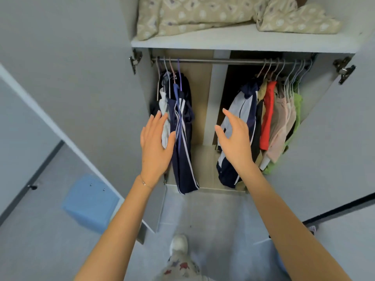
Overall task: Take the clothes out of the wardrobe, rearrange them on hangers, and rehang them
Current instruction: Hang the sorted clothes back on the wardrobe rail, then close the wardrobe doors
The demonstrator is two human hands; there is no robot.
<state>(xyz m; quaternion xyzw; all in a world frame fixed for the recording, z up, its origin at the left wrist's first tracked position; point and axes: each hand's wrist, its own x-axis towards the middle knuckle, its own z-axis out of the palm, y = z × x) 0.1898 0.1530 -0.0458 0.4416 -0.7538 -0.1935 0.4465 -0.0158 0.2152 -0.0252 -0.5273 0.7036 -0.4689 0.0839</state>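
While both hands reached toward the open wardrobe (211, 118), neither held anything. Left hand (156, 145): fingers straight and spread, thumb out, fingertips over the white garment (164, 104) at the left group; whether they touched it could not be told. Right hand (235, 138): fingers relaxed and slightly apart, palm turned left, in front of the navy-and-white jacket (239, 106); contact unclear. A thin bracelet (143, 183) sat on the left wrist.

Any labels on the clothes were too small to read; white side stripes on the navy trousers (183, 151) were the only marking that showed.

Clothes hung from a metal rail (223, 61) that ran left to right under the shelf (243, 40). All garments hung with long axes vertical, in two groups well apart. Left group: dark items, the white garment and the navy trousers, whose legs reached down to the wardrobe floor edge. Right group, left to right: the jacket, a red garment (268, 110), a pale pink garment (281, 122), a green garment (297, 110), packed touching. Wire hangers (292, 76) hooked over the rail, several at far right bunched together.

Patterned beige bedding (203, 13) lay on the shelf. Both doors stood open, the hinges (135, 58) exposed. A blue box (91, 201) sat on the floor at left, behind the left door (71, 88). A white shoe (179, 243) showed below, between the forearms.
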